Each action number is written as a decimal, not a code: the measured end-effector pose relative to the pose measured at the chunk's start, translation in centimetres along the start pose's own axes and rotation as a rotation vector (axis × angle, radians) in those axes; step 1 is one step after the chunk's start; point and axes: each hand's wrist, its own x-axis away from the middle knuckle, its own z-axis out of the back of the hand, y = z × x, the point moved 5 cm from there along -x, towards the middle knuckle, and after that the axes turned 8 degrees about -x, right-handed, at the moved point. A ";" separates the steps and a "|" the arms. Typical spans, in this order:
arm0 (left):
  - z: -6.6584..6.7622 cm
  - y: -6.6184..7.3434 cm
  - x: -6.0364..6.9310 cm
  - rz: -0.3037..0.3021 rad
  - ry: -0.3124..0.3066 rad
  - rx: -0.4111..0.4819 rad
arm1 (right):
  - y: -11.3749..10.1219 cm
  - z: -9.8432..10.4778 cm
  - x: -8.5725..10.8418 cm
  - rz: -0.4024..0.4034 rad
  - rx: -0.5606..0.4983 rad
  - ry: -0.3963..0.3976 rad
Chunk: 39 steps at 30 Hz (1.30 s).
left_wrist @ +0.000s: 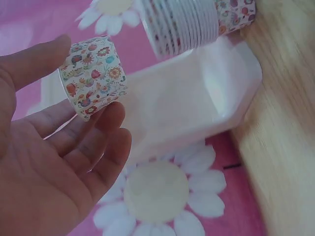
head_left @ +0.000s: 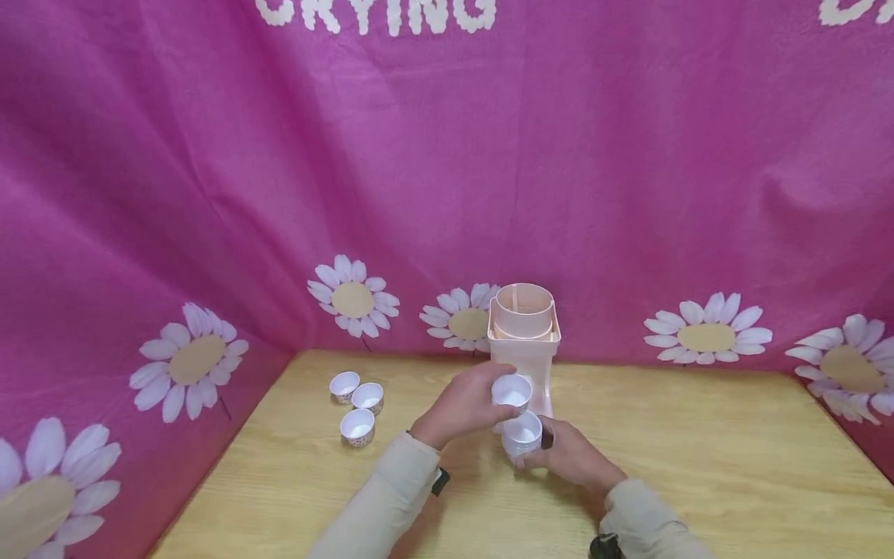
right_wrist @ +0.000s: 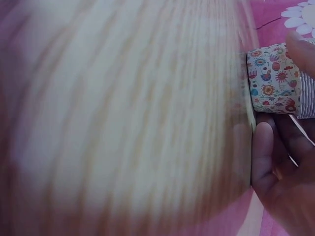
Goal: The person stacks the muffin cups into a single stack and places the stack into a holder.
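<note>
My left hand point(head_left: 462, 405) pinches a small paper baking cup point(left_wrist: 94, 76) between thumb and fingers. The cup is white inside, with a colorful floral print outside. Just below and nearer to me, my right hand point(head_left: 574, 456) grips a nested stack of the same baking cups point(right_wrist: 273, 81) around its side, close to the tabletop. White rims of several cups show along the stack in the left wrist view. Both hands are in front of a pale pink plastic holder point(head_left: 525, 351) with a round open tube at its top; the hands and cups hide part of its lower front.
Three more baking cups, the nearest one point(head_left: 358, 428) included, stand upright close together on the left of the wooden table point(head_left: 670, 458). A magenta cloth point(head_left: 615, 171) with white daisies hangs behind the table and along its left side.
</note>
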 end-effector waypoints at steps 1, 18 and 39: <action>-0.2 0.4 -0.3 -0.012 -0.022 -0.028 | 0.0 0.1 0.0 0.006 0.000 -0.001; 0.9 0.4 -0.8 -0.078 -0.143 -0.210 | -0.3 0.1 0.4 0.037 -0.021 -0.005; -0.2 1.0 -1.1 -0.123 -0.183 -0.168 | -0.2 0.1 0.2 0.045 -0.051 -0.028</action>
